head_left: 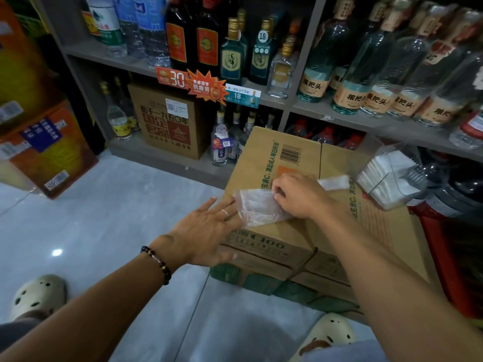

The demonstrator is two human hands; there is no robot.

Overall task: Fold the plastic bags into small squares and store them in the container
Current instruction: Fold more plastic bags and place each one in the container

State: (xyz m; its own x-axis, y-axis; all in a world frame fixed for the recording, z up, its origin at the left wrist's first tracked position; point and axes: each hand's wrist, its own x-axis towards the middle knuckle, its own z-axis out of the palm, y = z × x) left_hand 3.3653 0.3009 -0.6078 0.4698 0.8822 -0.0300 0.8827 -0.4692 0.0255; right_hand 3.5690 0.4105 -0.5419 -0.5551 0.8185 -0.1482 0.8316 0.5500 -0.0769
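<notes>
My right hand (300, 195) is curled knuckles-up on the bag (257, 207), fingertips tucked down and pinching a fold of the thin plastic against the box (300, 158). My left hand (206, 228) lies flat and spread beside it, fingers straight and pointing toward the shelf, their tips resting on the near left edge of the bag at the box's corner; a ring shows on one finger and a bead bracelet (156, 263) sits on that wrist. The bag is clear and crinkled, partly folded into a rough strip that runs across the box top, with one end poking out past my right hand toward the container (389, 176). That container is a clear plastic one at the box's far right corner, and I can see a white stack inside it, though I cannot tell from here how it is folded. The box is brown cardboard with green print and a barcode, standing on another carton on a pale tiled floor (117, 205). Behind it runs a grey shelf (339, 116) packed with bottles and price tags. My two pale clogs show at the bottom of the view, one on each side.
</notes>
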